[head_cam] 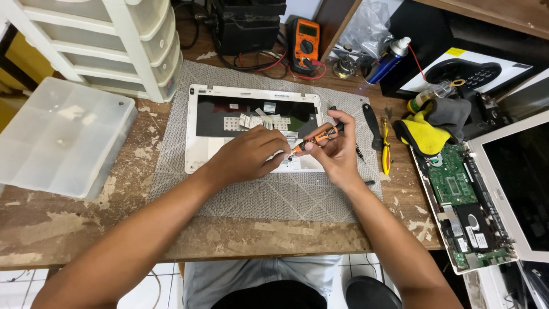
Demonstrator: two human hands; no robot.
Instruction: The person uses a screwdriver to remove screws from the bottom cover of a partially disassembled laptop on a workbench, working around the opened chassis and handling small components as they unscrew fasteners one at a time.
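Observation:
A white laptop top cover (197, 129) lies on a grey mat (274, 197), its dark inside face up with bits of silver tape. My right hand (334, 154) holds an orange and black screwdriver (318, 137), tip pointing down-left at the cover's near edge. My left hand (249, 155) rests on the cover right beside the tip, fingers curled near it. What lies under the left fingers is hidden.
An opened laptop base with a green circuit board (454, 183) and screen sits at right. Yellow and grey cloths (426, 129), pliers, a yellow tool (386, 151), a spray can (389, 60), a multimeter (303, 43), a clear compartment box (54, 137) and white drawers (131, 51) surround the mat.

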